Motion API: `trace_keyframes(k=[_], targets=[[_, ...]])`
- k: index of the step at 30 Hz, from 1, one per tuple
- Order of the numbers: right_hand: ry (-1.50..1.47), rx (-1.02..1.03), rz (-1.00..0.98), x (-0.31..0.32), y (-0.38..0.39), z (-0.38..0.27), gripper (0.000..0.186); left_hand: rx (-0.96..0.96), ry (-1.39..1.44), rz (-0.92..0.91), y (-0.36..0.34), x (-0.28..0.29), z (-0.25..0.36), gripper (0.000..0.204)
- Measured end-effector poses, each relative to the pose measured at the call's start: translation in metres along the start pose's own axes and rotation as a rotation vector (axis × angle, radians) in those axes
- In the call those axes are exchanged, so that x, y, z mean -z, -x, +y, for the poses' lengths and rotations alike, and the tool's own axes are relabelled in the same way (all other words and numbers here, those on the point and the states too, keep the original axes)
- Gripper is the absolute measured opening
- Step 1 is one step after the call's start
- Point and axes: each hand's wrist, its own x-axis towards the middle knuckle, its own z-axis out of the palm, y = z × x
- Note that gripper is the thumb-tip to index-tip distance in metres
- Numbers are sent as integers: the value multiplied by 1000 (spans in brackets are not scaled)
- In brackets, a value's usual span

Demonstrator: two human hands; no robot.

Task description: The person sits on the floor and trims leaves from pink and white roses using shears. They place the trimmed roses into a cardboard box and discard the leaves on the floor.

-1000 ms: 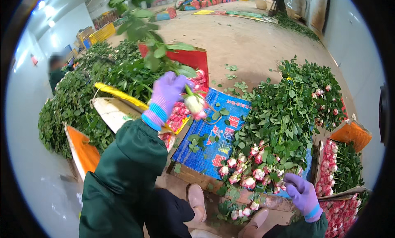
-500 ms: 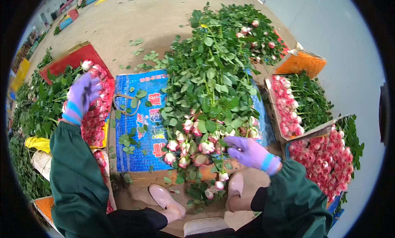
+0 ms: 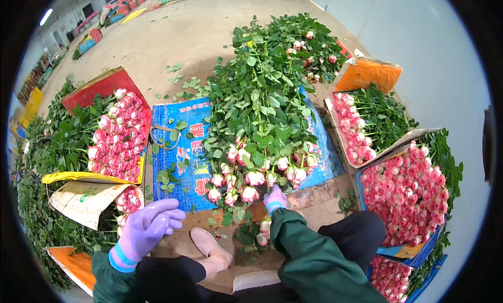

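My left hand [image 3: 148,228] wears a purple glove and hovers empty, fingers loosely apart, above my knee, just right of a small bundle of pink-white roses [image 3: 128,200]. My right hand [image 3: 275,197], also gloved in purple, reaches into the heads of a large loose pile of roses [image 3: 257,125] lying on a blue printed sheet [image 3: 183,151]. Its fingers are buried among the blooms, so I cannot see whether they grip a stem. Both sleeves are dark green.
Sorted rose bundles lie in a red cardboard tray [image 3: 102,88] on the left and in orange [image 3: 367,75] and blue [image 3: 398,250] trays on the right. Leafy stems heap along the left edge. A beige concrete floor [image 3: 173,36] stretches beyond. My shoe [image 3: 212,248] rests below the sheet.
My left hand came away from the left tray's roses, down and toward my knee, now empty. My right hand shifted left into the rose heads of the middle pile. The view turned slightly.
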Motion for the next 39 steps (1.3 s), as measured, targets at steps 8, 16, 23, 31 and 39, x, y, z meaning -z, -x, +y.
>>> trace_keyframes(k=[8,16,23,31,39], targets=[[281,421,113,71,22,13,25,-421,105,235,0,-15,-20,35],[761,766,-128,43,68,15,37,-399,232,611,36,11,-37,38],[826,725,-250,-28,70,14,24,-320,171,621,21,23,-47,38],[707,745,-289,-80,90,-22,19,-234,51,640,4,13,-41,37],[631,656,-113,-103,73,-9,16,-146,-112,612,-16,18,-48,37]])
